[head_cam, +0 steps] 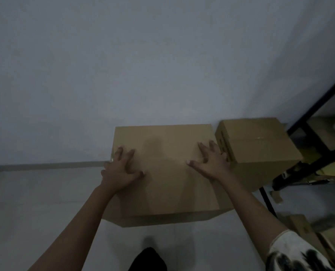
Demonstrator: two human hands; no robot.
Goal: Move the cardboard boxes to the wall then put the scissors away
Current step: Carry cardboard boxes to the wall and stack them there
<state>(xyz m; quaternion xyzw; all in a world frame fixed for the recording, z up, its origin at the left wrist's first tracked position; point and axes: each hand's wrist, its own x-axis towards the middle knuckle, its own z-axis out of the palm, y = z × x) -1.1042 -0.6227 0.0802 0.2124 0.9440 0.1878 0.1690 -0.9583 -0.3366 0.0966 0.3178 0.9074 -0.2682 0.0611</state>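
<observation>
A large brown cardboard box [163,184] stands on the pale floor with its far side at the white wall [143,65]. My left hand [121,169] rests flat on its top near the left edge, fingers spread. My right hand [211,161] lies flat on the top near the right edge, fingers spread. A second, smaller cardboard box [260,145], taped shut, stands right beside it against the wall. No scissors are in view.
A black metal shelf frame [317,151] stands at the right, with cardboard pieces [303,227] on and below it. Pale floor [35,202] stretches to the left of the boxes. A dark foot [149,259] shows at the bottom.
</observation>
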